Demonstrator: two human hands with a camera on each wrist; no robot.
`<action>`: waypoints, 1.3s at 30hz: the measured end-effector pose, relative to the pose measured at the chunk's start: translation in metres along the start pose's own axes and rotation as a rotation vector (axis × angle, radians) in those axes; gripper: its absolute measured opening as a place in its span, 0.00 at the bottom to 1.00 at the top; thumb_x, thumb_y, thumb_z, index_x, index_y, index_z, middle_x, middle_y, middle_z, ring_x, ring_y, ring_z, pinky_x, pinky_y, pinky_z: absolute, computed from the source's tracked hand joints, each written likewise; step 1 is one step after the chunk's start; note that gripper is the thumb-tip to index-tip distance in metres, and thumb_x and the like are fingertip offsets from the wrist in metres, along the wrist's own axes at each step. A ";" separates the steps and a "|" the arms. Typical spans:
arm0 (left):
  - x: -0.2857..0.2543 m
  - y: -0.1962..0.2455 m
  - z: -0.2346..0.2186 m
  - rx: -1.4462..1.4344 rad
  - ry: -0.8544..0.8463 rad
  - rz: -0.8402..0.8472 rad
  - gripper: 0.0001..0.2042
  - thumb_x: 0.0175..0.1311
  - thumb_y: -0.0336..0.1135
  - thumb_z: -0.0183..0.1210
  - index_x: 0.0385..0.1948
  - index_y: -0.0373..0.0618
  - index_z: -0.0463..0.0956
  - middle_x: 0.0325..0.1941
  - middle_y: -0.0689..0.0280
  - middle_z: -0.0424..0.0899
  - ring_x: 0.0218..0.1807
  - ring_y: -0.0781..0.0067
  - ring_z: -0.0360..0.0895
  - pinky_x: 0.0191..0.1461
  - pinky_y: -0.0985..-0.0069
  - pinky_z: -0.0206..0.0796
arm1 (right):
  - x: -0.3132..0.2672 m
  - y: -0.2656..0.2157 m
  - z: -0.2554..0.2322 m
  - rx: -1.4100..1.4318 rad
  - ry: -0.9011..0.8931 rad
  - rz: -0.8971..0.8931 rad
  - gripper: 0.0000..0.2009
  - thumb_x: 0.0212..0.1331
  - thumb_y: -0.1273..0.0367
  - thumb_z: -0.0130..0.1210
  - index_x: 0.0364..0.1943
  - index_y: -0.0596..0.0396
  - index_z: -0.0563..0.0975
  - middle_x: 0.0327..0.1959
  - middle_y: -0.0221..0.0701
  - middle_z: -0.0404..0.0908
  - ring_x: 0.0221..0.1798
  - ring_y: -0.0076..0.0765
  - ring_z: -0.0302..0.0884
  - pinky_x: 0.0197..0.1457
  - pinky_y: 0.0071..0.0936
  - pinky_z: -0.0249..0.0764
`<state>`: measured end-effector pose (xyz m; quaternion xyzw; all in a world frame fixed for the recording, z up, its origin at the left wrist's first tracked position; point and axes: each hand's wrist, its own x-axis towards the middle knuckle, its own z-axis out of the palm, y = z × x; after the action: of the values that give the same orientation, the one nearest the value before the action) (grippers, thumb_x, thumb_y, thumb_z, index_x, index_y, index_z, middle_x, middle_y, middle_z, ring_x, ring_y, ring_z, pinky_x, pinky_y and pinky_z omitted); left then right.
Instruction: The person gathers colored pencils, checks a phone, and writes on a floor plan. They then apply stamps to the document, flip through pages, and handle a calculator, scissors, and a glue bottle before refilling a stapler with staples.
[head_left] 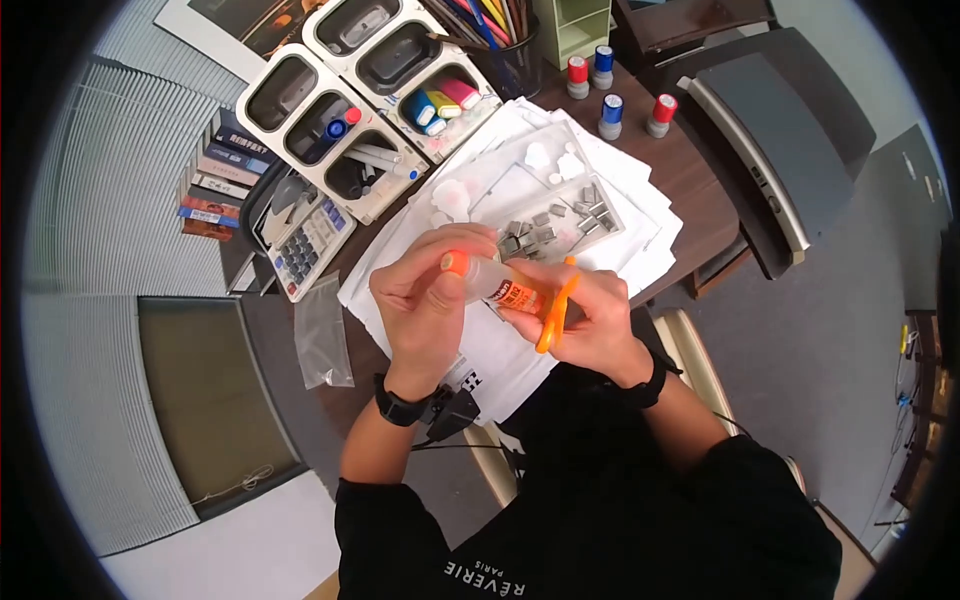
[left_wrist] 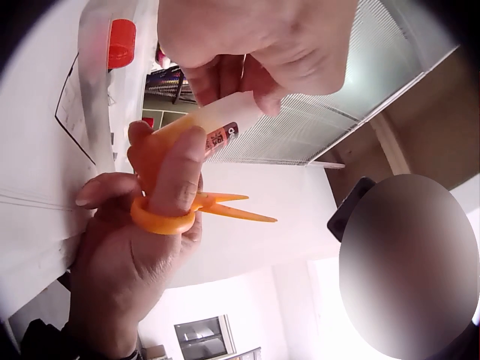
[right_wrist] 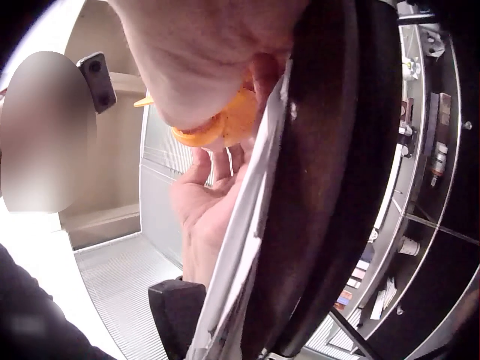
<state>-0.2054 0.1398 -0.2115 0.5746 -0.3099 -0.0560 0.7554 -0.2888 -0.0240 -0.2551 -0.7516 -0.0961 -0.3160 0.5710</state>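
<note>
Between both hands is a translucent glue bottle [head_left: 481, 279] with an orange end and an orange label, tilted over the papers. My left hand [head_left: 418, 318] holds its orange-ended side with thumb and fingers; the left wrist view has these fingers pinching the bottle's pale end. My right hand [head_left: 598, 322] grips the labelled part. Orange scissors [head_left: 551, 325] hang on the right hand too, one loop around the thumb in the left wrist view, where their short orange blades [left_wrist: 236, 209] stand slightly apart. Most of the bottle is hidden by fingers in the right wrist view.
Beyond the hands, a clear tray [head_left: 612, 238] of small metal pieces lies on stacked white papers [head_left: 645, 255]. A white organizer [head_left: 408, 157] with pens stands behind. Several stamps [head_left: 611, 117], a calculator [head_left: 312, 248], a plastic bag [head_left: 323, 335] and a printer [head_left: 770, 150] surround the papers.
</note>
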 end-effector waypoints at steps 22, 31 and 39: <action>0.018 0.020 -0.041 0.416 -0.233 0.035 0.12 0.64 0.33 0.66 0.41 0.33 0.79 0.48 0.54 0.81 0.55 0.60 0.78 0.59 0.64 0.70 | 0.011 -0.002 -0.005 0.215 -0.167 0.252 0.23 0.50 0.74 0.74 0.52 0.62 0.80 0.41 0.36 0.87 0.41 0.24 0.84 0.46 0.22 0.79; 0.021 0.031 -0.036 0.364 -0.153 0.074 0.15 0.51 0.25 0.70 0.43 0.40 0.82 0.47 0.62 0.83 0.47 0.66 0.81 0.51 0.73 0.74 | 0.009 -0.003 -0.002 0.185 -0.147 0.240 0.23 0.50 0.74 0.74 0.52 0.62 0.80 0.42 0.37 0.87 0.44 0.25 0.83 0.49 0.24 0.78; 0.021 0.030 -0.051 0.539 -0.380 0.113 0.10 0.58 0.24 0.65 0.41 0.37 0.82 0.50 0.57 0.80 0.55 0.62 0.78 0.60 0.67 0.70 | 0.006 0.001 -0.002 0.210 -0.148 0.256 0.24 0.50 0.75 0.74 0.53 0.63 0.80 0.42 0.36 0.87 0.43 0.25 0.83 0.48 0.24 0.78</action>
<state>-0.1696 0.1833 -0.1834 0.7150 -0.4802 -0.0361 0.5069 -0.2841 -0.0278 -0.2518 -0.7152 -0.0741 -0.1727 0.6732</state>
